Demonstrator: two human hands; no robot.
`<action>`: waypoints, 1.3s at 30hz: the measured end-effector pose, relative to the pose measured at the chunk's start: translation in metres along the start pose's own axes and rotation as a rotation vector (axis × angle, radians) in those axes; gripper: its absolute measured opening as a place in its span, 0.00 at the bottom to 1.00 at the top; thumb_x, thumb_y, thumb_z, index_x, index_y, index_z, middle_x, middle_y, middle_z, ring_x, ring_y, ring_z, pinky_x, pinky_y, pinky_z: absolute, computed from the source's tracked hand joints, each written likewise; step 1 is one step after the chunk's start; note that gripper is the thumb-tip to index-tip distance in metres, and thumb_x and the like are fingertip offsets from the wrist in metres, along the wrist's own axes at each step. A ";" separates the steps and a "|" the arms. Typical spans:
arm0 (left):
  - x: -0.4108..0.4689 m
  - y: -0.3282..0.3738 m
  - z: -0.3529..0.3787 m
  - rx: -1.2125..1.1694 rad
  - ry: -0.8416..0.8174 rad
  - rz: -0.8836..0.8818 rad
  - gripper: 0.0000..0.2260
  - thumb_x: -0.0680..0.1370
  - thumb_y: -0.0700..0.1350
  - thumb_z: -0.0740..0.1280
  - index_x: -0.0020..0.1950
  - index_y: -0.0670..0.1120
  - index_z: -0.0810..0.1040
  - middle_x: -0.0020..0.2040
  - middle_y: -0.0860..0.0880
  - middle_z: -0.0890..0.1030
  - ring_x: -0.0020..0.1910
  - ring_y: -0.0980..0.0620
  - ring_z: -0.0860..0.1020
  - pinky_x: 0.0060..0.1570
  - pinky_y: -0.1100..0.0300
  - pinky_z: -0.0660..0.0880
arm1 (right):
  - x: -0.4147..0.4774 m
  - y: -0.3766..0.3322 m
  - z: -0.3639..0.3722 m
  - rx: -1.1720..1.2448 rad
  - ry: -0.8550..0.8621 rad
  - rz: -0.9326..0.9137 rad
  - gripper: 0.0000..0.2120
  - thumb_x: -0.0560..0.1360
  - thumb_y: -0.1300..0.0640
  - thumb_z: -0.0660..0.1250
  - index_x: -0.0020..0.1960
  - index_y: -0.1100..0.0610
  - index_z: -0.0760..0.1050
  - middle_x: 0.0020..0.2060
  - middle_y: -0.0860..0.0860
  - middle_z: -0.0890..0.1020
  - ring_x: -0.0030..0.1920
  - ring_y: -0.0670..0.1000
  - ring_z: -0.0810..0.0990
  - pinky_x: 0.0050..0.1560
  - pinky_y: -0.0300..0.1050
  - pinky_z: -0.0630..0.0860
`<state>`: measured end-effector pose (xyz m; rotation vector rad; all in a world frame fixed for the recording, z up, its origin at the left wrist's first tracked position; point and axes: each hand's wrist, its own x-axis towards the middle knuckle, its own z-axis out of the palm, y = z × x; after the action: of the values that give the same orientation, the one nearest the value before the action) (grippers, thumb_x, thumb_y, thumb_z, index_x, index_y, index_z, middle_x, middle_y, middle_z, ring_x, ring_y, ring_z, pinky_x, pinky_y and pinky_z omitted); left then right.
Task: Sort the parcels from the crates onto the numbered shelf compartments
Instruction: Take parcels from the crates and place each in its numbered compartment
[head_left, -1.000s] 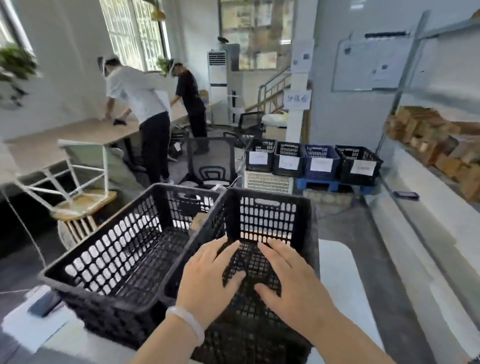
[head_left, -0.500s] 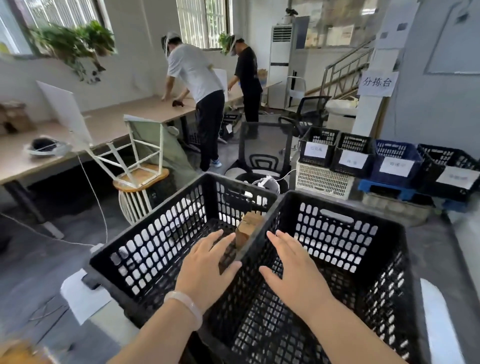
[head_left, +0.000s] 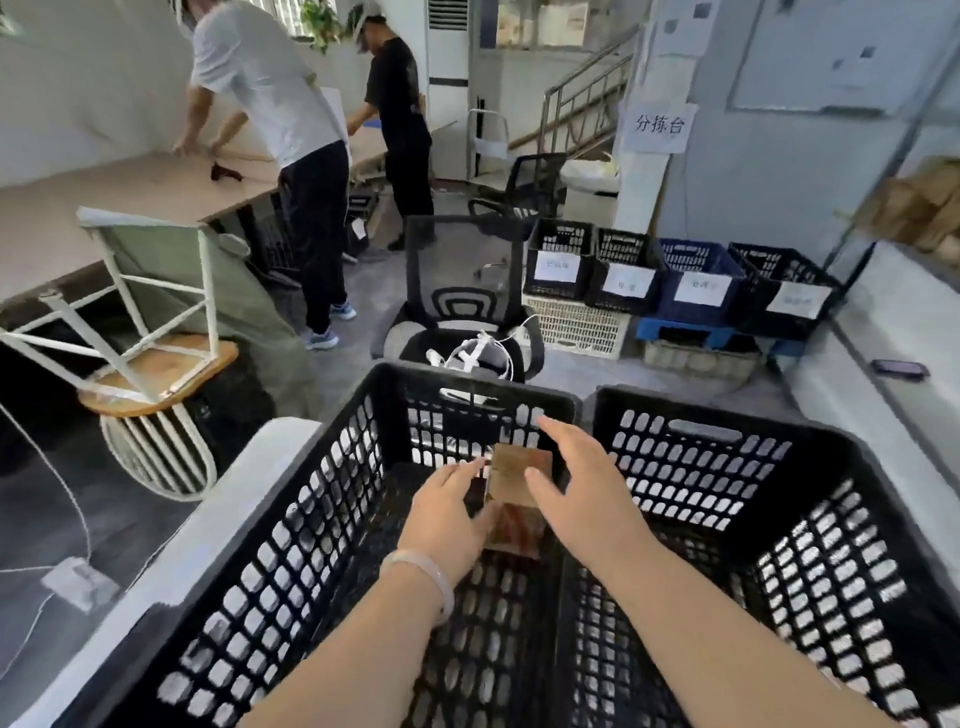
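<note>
1. parcel: a small brown cardboard box standing on edge inside the left crate. it leans on the crate wall next to the right crate. it's the only parcel visible there.
2. change: a second ago both hands lay flat over the right crate, which shows no parcel. now both are in the left crate, either side of the box.
3. left hand: fingers straight, at the parcel's left edge. touching or just short, cannot tell.
4. right hand: fingers spread above and right of it, thumb across its front. no closed grip yet.
5. meaning: probably the start of a pickup, with lift and shelf drop not yet done.
6. in the way: the two crate walls sit tight against the parcel's right side, so there is little room for the right hand.
7. around: both crates sit on a white counter. an office chair stands just beyond, then a row of labelled crates. a shelf of boxes is far right, numbers unreadable. two people work at a desk, well apart.
</note>
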<state>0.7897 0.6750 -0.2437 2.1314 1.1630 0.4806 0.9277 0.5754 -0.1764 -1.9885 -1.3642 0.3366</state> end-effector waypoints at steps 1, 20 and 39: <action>0.010 -0.007 0.003 -0.014 -0.024 -0.001 0.26 0.78 0.52 0.69 0.75 0.53 0.68 0.73 0.52 0.70 0.73 0.53 0.66 0.73 0.60 0.60 | 0.010 -0.004 0.011 0.077 0.000 0.089 0.27 0.78 0.52 0.64 0.75 0.46 0.61 0.70 0.41 0.66 0.69 0.38 0.61 0.67 0.31 0.56; 0.091 -0.071 0.077 -0.432 -0.407 -0.209 0.25 0.79 0.41 0.64 0.74 0.58 0.68 0.67 0.53 0.77 0.62 0.56 0.78 0.63 0.55 0.76 | 0.104 0.034 0.125 0.173 0.041 0.993 0.35 0.77 0.47 0.62 0.79 0.50 0.50 0.72 0.56 0.63 0.70 0.60 0.64 0.70 0.54 0.65; -0.002 -0.037 -0.037 -0.753 0.026 -0.272 0.07 0.80 0.54 0.65 0.56 0.56 0.73 0.54 0.51 0.80 0.54 0.54 0.79 0.56 0.56 0.76 | 0.004 -0.037 0.070 0.662 0.061 0.580 0.09 0.78 0.43 0.62 0.54 0.45 0.72 0.54 0.44 0.77 0.55 0.44 0.75 0.59 0.48 0.73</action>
<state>0.7446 0.7011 -0.2432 1.3076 1.0434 0.6877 0.8630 0.6144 -0.2018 -1.7457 -0.4961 0.8574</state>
